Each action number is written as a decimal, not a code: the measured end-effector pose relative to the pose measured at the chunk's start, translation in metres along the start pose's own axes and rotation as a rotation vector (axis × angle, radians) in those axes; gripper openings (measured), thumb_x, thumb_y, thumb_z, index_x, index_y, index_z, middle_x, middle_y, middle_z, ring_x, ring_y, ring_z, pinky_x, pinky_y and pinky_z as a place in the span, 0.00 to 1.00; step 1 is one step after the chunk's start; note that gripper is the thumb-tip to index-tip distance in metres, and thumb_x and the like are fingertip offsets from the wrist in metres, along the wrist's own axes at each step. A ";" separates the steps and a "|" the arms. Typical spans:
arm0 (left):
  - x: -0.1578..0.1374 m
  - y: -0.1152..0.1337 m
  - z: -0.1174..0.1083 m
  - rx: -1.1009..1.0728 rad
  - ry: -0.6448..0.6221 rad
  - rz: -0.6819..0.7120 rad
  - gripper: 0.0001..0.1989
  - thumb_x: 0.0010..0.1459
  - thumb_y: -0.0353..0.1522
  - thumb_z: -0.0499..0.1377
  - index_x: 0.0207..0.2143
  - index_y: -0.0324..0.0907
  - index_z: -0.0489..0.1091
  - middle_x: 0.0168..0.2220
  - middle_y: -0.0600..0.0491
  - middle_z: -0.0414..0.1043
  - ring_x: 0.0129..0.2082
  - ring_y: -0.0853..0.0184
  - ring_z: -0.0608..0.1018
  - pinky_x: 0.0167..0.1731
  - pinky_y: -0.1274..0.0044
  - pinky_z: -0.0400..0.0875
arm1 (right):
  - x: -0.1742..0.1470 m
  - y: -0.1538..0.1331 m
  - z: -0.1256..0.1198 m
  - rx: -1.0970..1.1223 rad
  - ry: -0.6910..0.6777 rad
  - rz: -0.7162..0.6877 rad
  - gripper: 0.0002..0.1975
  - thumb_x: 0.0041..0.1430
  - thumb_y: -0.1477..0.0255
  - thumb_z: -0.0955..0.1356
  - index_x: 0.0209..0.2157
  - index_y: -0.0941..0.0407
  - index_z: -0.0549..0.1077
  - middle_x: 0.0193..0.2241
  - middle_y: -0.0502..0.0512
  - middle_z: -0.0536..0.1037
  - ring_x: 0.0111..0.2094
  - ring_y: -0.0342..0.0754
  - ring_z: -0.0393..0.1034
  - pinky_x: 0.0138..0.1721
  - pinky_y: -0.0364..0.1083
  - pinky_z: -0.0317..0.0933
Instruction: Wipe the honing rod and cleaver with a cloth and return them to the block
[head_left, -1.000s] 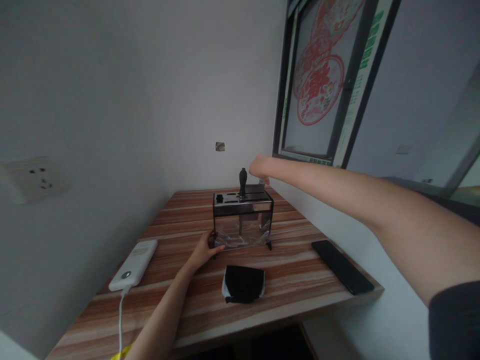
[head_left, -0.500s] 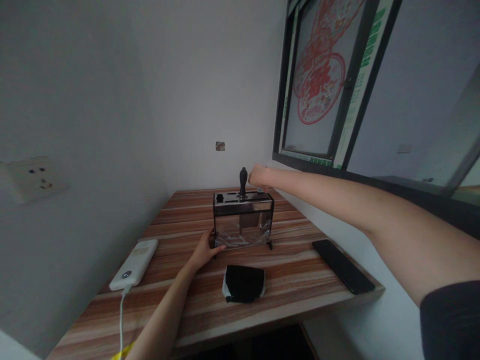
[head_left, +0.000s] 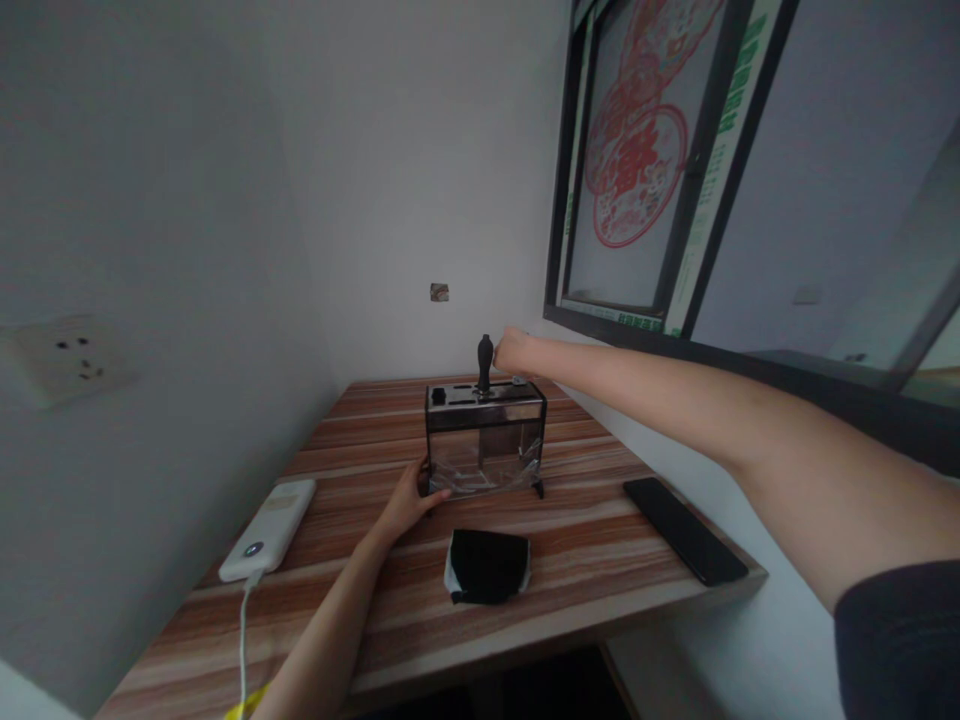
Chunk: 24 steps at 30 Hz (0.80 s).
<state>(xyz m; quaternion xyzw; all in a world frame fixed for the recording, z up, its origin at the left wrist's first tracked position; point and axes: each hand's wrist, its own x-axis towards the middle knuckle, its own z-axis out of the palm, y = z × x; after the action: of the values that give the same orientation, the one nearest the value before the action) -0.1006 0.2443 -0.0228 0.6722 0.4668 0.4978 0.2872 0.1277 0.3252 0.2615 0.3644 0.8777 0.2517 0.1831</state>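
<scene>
A clear-walled box (head_left: 459, 447) with a black frame and a slotted metal top stands on the wooden table. An upright black handle (head_left: 485, 362) rises from the middle of its top. My left hand (head_left: 409, 500) grips the box's lower left corner, thumb along the front and fingers around the side. Beyond the top, just right of the handle, my right hand (head_left: 513, 350) is closed; its fingertips face away from me, so what they hold is hidden. Crumpled clear film shows at the bottom of the box. In front of it lies a folded black-and-white bundle (head_left: 490, 567).
On the left of the table (head_left: 585, 540) lies a white power bank (head_left: 271, 525) with a cable (head_left: 243, 640) plugged in. A black phone (head_left: 684, 530) rests near the right edge. Walls border the table at the left and back, and a window (head_left: 637, 160) is at the right.
My right hand has shifted very slightly beside the handle. My left hand stays on the box, and the box has not visibly moved on the table.
</scene>
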 end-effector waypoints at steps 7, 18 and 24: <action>-0.001 0.003 0.000 0.032 0.017 -0.007 0.36 0.43 0.43 0.69 0.52 0.39 0.64 0.55 0.40 0.67 0.56 0.51 0.70 0.56 0.61 0.63 | -0.017 -0.003 -0.015 -0.169 -0.101 0.080 0.15 0.41 0.73 0.77 0.34 0.51 0.78 0.40 0.57 0.80 0.49 0.61 0.71 0.50 0.59 0.61; 0.000 0.001 0.000 0.037 0.017 0.005 0.34 0.44 0.42 0.68 0.51 0.39 0.64 0.55 0.40 0.66 0.56 0.51 0.70 0.56 0.61 0.64 | -0.035 0.010 -0.037 -0.164 -0.107 0.144 0.16 0.46 0.63 0.76 0.38 0.52 0.79 0.41 0.56 0.81 0.47 0.60 0.72 0.46 0.56 0.62; 0.000 0.003 -0.001 0.017 0.021 0.001 0.35 0.44 0.41 0.68 0.54 0.40 0.64 0.56 0.42 0.66 0.56 0.52 0.71 0.56 0.62 0.64 | -0.065 0.026 -0.049 0.008 0.084 0.228 0.24 0.48 0.60 0.75 0.47 0.51 0.76 0.43 0.58 0.80 0.45 0.59 0.73 0.40 0.51 0.63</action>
<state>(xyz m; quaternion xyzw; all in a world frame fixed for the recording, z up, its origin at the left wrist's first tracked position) -0.1005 0.2429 -0.0201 0.6695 0.4736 0.5009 0.2765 0.1608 0.2785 0.3250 0.4518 0.8385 0.2822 0.1148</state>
